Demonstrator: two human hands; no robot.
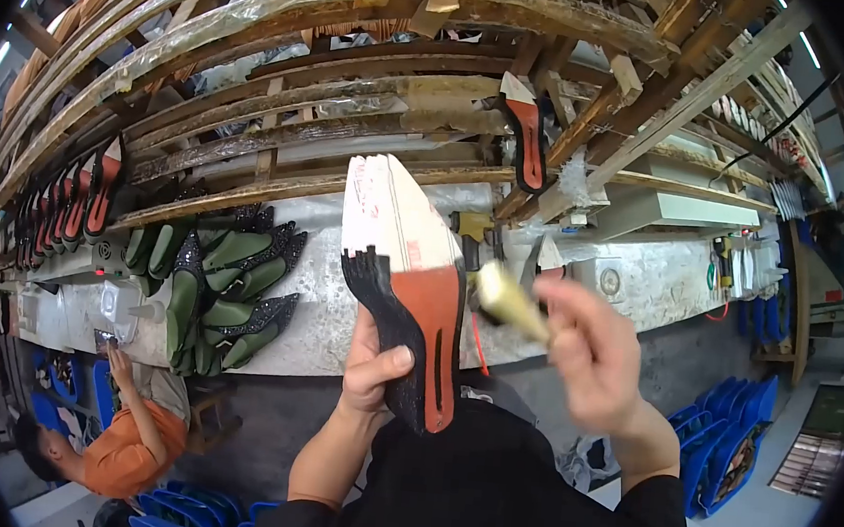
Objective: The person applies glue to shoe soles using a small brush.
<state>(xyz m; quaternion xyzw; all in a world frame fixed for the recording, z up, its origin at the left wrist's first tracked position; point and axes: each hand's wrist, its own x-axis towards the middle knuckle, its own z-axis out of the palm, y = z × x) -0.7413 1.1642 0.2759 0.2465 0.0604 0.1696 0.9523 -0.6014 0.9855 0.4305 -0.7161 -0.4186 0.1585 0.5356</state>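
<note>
My left hand (372,372) grips a shoe upper on a last (422,314), held sole side toward me above the bench edge. Its insole is red-brown with a long dark slot, the side is black, and the toe end is covered in white with red print. To its right, my right hand (595,354) is closed round a pale yellow tool (514,304) with a lighter, thicker head pointing at the shoe. Motion blurs the tool, so I cannot tell its exact kind. A gap separates its head from the insole.
Green and black sparkly shoes (240,283) lie piled on the workbench (324,295). Several red-soled shoes (72,195) lean along the wooden rack (355,107), another (525,137) further right. Blue baskets (733,441) stand on the floor at right. A person in orange (129,454) works at left.
</note>
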